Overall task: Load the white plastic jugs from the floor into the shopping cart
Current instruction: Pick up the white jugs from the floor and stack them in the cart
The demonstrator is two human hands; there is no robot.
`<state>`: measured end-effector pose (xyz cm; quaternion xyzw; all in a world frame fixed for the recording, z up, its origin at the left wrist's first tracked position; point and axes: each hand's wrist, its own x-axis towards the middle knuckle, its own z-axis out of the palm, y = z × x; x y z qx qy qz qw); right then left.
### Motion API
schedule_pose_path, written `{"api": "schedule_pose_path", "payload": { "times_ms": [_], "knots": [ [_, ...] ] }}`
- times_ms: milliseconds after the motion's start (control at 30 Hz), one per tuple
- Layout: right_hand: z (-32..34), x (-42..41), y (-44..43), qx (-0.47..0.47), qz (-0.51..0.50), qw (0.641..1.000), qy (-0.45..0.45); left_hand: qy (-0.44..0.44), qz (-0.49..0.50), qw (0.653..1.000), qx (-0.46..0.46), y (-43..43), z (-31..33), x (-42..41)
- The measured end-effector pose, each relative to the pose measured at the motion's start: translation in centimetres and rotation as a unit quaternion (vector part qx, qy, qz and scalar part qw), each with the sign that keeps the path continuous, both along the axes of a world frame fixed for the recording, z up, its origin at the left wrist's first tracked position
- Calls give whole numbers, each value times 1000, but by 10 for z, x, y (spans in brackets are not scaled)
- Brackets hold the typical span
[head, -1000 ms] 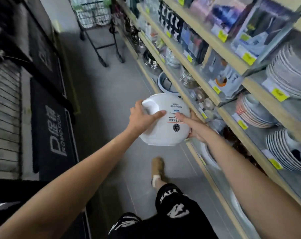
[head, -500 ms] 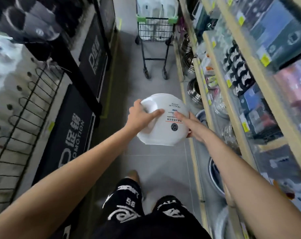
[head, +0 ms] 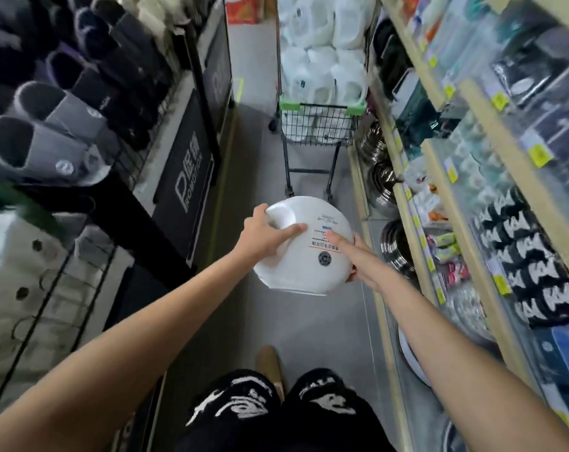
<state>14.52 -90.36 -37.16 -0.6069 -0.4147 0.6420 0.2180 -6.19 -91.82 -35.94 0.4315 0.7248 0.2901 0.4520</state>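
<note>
While I hold the white jug (head: pixel 304 246) out in front of me, well short of the shopping cart (head: pixel 319 125), my left hand (head: pixel 263 234) curls round its handle (head: pixel 281 216) and my right hand (head: pixel 358 256) cups the smooth side. It seems stiff, bulky and probably heavy and slippery.

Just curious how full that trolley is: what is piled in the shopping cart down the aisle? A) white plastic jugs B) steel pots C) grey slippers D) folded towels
A: the shopping cart ahead is heaped with white plastic jugs, like the jug gripped by the left hand and right hand.
</note>
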Motion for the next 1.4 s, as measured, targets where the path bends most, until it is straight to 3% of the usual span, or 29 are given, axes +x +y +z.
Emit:
{"api": "schedule_pose_path", "payload": {
  "times_ms": [567,900,1400],
  "knots": [
    [0,-77,334,53,-63,996,32,21,-36,996,75,334,15,-75],
    [21,-98,548,96,-43,994,25,-8,-39,994,103,531,31,-100],
    [35,-97,766,174,-91,978,-63,-20,-202,971,130,806,13,-113]
  ]
}}
